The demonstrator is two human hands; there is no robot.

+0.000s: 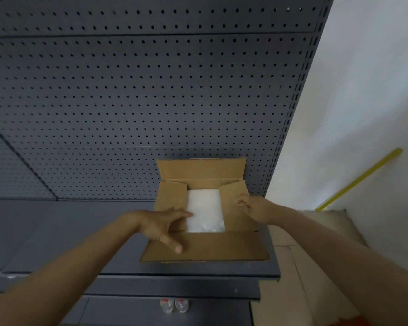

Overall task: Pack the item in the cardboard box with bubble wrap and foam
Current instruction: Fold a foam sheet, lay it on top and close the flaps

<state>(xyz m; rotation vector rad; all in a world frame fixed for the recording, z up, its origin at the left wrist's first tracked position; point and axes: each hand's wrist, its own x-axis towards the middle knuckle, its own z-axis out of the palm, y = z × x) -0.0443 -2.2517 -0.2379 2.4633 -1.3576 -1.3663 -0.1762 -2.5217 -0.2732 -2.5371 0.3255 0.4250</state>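
Note:
A brown cardboard box (205, 245) sits on the dark shelf, with its far flap upright and its near flap folded outward toward me. Both side flaps lean inward over the opening. Between them shows a white sheet of foam or bubble wrap (204, 212) lying inside; the item itself is hidden. My left hand (163, 228) rests flat on the left side flap, fingers spread, thumb over the near flap. My right hand (253, 209) hovers over the right side flap with fingers loosely curled, holding nothing that I can see.
The dark grey shelf (68, 231) stretches left of the box, backed by a perforated metal panel (139, 90). Two small clear bottles (174, 305) stand on a lower shelf. A white wall and a yellow strip (360, 180) lie to the right.

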